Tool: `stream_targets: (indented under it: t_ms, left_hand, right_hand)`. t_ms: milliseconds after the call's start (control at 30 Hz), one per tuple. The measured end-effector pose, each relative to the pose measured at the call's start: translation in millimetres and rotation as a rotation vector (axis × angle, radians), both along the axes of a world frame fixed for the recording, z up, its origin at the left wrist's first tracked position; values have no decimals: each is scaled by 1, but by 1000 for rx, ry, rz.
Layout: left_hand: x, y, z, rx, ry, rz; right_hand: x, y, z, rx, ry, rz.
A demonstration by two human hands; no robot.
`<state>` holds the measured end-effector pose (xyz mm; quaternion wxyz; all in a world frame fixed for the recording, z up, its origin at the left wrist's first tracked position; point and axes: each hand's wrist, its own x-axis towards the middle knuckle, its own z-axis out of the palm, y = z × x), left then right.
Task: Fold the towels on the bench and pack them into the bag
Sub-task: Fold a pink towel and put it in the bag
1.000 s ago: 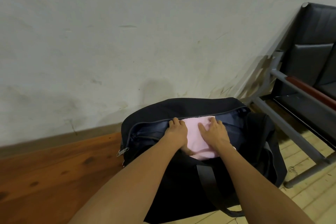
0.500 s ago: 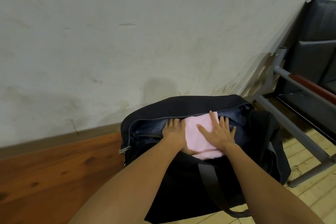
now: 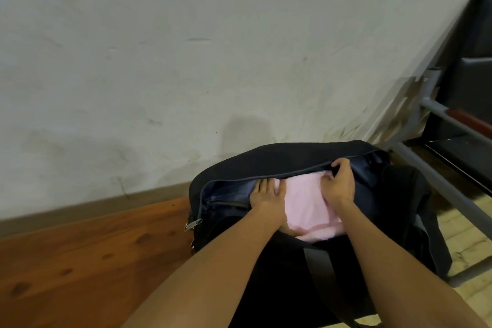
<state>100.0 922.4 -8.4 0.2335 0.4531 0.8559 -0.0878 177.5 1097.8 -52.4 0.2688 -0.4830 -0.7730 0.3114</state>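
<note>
Head view: both hands (image 3: 267,196) flat on pink towel (image 3: 306,204) inside bag (image 3: 279,160).

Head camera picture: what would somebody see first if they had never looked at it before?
The pink towel stands out first, bright inside the open black bag low in the middle. Two bare arms reach in from the bottom: the left hand lies flat on the towel's left edge, and the right hand curls its fingers at the bag's far zip edge. Behind is a big pale wall.
</note>
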Motion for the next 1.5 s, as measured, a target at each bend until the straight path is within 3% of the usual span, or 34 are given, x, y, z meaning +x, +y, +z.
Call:
stream_targets:
  t_ms: [233, 467, 567, 667, 833, 933, 1000, 1133, 1367, 1500]
  left_hand:
    - [-2, 0, -4, 5, -3, -7]
    - [9, -4, 4, 53, -15, 48]
    - [27, -6, 18, 82, 13, 51]
    - [47, -10, 36, 163, -122, -19]
    - [75, -13, 57, 4, -353, -156]
    - [89, -19, 61, -23, -453, -172]
    - [101, -25, 63, -26, -404, -234]
    - [130, -36, 61, 72, -119, -391]
    - [154, -43, 57, 97, -169, -430]
    - [152, -41, 47, 86, -148, -396]
  right_hand:
    - [3, -3, -5, 134, -131, -5]
    - [39, -30, 0, 12, -564, 240]
    - [70, -31, 19, 29, -700, 210]
    - [92, -26, 41, -37, -774, 222]
    - [105, -29, 69, -121, -972, 543]
    - [108, -30, 70, -41, -1038, 613]
    - [106, -34, 65, -9, -1043, 658]
    - [92, -40, 63, -14, -1137, 694]
    - [79, -43, 60, -76, -1228, 683]
    - [79, -51, 58, -42, -1188, 662]
